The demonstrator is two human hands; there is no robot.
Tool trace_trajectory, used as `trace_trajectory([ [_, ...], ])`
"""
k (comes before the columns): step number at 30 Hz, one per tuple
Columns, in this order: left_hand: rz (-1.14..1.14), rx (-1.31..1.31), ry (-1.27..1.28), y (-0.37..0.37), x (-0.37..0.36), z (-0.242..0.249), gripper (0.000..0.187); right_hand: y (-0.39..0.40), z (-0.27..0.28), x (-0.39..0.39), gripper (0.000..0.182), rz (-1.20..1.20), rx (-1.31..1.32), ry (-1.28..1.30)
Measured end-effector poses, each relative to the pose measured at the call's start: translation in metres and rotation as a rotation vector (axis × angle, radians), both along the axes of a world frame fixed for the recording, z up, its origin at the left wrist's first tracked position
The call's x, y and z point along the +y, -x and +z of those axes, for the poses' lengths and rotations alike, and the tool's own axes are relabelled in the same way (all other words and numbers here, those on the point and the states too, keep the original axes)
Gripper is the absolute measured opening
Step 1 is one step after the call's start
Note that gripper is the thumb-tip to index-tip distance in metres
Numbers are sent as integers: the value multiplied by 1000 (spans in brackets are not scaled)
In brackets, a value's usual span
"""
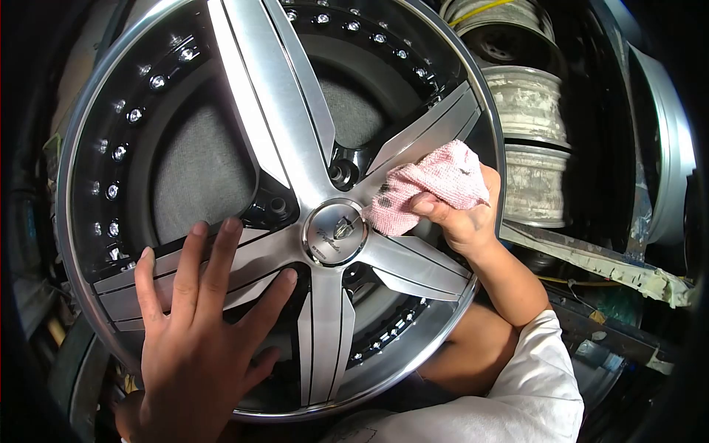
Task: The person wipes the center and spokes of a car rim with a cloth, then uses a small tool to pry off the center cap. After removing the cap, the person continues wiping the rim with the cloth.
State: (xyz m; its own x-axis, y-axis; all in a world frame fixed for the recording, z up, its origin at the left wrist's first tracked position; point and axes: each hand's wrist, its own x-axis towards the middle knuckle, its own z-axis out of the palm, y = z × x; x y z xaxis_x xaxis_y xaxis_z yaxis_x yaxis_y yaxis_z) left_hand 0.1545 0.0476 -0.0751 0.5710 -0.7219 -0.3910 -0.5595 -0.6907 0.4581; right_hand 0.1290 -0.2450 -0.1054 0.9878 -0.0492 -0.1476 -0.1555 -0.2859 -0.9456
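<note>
A large alloy wheel rim [284, 111] with brushed silver spokes and a black, bolt-studded inner ring fills the middle of the head view. Its round center cap [334, 232] bears an emblem and lettering. Over the lower left spoke, my left hand [203, 310] is spread with fingers apart, holding nothing. My right hand [469, 221] grips a bunched pink cloth [432, 188] marked with dark smudges. The cloth lies over the right-hand spokes, just right of the center cap. My right thumb shows on the cloth; the other fingers are mostly hidden behind it.
To the right, several worn, pale-stained rims [526, 103] are stacked on a rack. A paint-crusted rack bar [598, 262] runs below them. Another silver rim [661, 148] stands at the far right. My knee [473, 343] is beneath the wheel's lower right edge.
</note>
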Motion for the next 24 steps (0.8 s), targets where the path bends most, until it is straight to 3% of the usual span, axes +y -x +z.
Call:
trace_trajectory([
  [6, 6, -39, 43, 4, 5, -8, 81, -1, 3, -1, 30, 50, -31, 83],
  [24, -47, -117, 56, 7, 9, -3, 73, 0, 4, 1, 26, -11, -29, 12],
])
